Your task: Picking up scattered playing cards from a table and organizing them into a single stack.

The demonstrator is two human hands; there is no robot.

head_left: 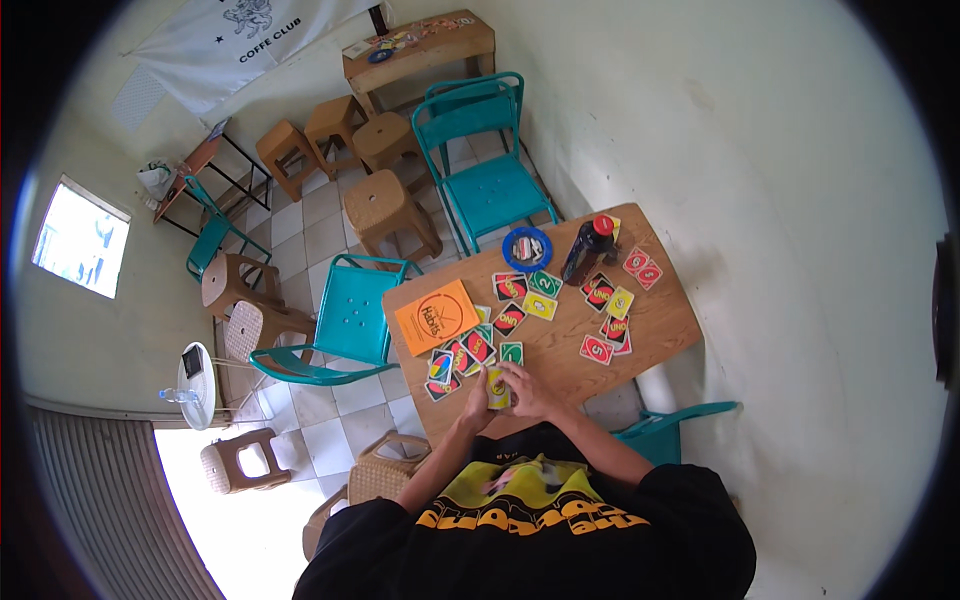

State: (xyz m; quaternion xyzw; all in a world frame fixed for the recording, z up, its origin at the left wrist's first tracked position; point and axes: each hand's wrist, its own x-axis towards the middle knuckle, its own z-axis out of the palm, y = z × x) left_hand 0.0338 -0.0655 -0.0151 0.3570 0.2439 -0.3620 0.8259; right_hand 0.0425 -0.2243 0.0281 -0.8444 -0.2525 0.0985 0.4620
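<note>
At the near edge of the wooden table, my left hand (478, 404) is closed on a small stack of playing cards (498, 392) with a yellow one on top. My right hand (530, 392) grips the same stack from the other side, fingers over its far end. Just beyond my hands lies a green card (511, 353). Left of them is a loose group of face-up and face-down cards (478, 345). More cards lie in the middle, among them a yellow card (540, 306), and a red card (598, 349) is at the right.
On the wooden table (655, 325) are an orange booklet (437, 317), a blue round ashtray (527, 249) and a dark bottle with a red cap (588, 250). Teal metal chairs (355, 312) and brown plastic stools (390, 205) stand around; a wall runs along the right.
</note>
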